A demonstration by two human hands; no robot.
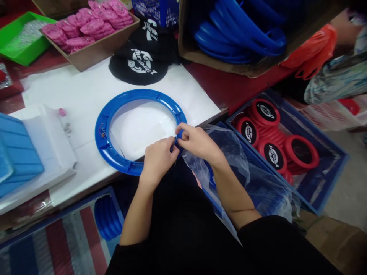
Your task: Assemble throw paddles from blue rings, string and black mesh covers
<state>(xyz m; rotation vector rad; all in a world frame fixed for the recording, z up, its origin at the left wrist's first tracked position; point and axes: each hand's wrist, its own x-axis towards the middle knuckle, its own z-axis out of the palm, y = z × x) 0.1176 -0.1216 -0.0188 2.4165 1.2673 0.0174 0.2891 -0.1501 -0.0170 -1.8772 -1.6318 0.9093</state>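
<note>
A large blue plastic ring lies on the white-covered table, its ribbed inner side facing up. Thin wires and a small part sit in its left side. Over the ring's lower right edge, my two hands meet with fingertips almost touching. My right hand pinches a small blue piece. The closed fingers of my left hand press at the lower end of that piece. My fingers hide most of it, so whether it joins the ring cannot be made out.
Black printed fabric covers lie behind the ring. Pink packets fill a cardboard box beside a green tray. Blue rings fill a carton. A blue crate at right holds red discs. A light-blue bin stands left.
</note>
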